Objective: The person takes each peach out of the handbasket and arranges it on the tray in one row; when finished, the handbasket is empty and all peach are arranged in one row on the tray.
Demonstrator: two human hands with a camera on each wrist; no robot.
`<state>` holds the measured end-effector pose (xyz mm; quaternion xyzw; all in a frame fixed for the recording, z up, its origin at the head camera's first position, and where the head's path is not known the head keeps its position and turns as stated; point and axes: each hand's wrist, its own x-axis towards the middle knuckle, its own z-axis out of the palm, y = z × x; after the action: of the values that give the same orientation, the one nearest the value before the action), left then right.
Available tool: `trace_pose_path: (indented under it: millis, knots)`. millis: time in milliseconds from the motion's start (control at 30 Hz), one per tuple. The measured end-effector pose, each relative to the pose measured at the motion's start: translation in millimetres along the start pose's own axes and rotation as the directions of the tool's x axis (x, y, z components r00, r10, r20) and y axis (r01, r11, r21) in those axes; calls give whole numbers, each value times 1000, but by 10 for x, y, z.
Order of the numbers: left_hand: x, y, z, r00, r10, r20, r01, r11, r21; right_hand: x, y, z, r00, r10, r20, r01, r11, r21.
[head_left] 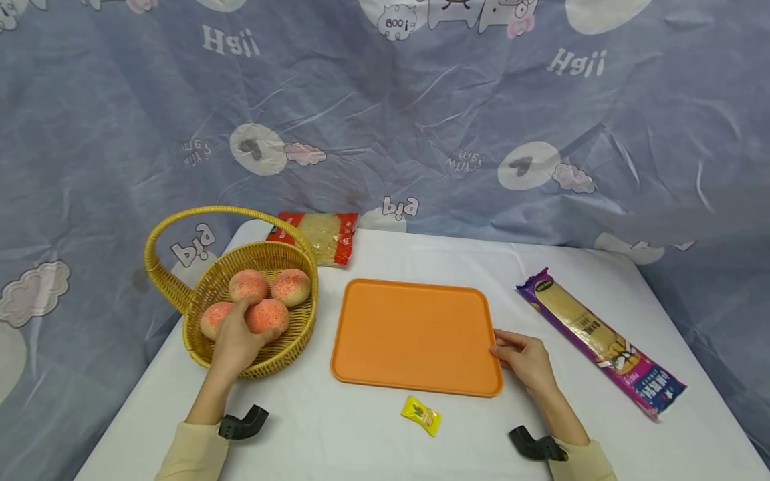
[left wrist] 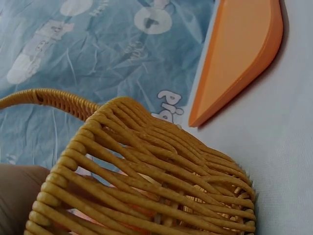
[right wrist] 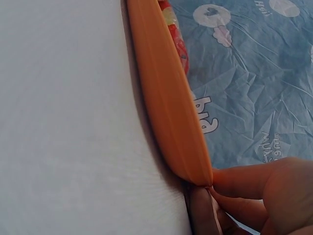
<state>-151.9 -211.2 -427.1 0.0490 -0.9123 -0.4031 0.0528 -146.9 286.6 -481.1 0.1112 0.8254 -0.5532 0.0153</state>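
Beige sleeve point(head_left: 195, 452); left hand point(head_left: 236, 339) grips peach point(head_left: 269, 315) in wicker basket point(head_left: 293, 353); orange tray point(head_left: 415, 337) lies lengthwise to that hand's right; right hand point(head_left: 531, 362) pinches tray's far end.

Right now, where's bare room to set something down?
The orange tray is bare inside. White tabletop is free behind it, right of the red packet, and between the left sleeve and yellow candy. Crowded: the wicker basket, with four round fruits and the left hand.

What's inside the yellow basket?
Four pinkish, peach-like things are in the basket, with the left hand holding one. What lies beneath them and the hand is covered, so I can't tell.
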Motion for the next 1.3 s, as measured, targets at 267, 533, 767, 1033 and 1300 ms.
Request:
trace_pose_path:
  millis: [267, 533, 767, 1033, 1300]
  knots:
    - [-42, 106, -21, 965, 17, -262, -46, 993, -105, 21, -3, 0, 1000, -3, -1, 3, 1000, -6]
    - [-145, 467, -99, 915, 114, -387, -193, 966, -171, 10, 21, -23, 1000, 1, -14, -1, 1000, -7]
    - [-230, 946, 31, 873, 354, -334, -436, 875, -211, 2, 52, -11, 1000, 16, -16, -15, 1000, 6]
    - [-136, 1429, 689, 841, 521, -147, -541, 814, -209, 13, 32, -3, 1000, -7, -9, 7, 1000, -8]
    - [7, 1772, 1655, 799, 602, 8, -586, 780, -220, 21, 26, -26, 1000, -8, 3, 8, 1000, -16]
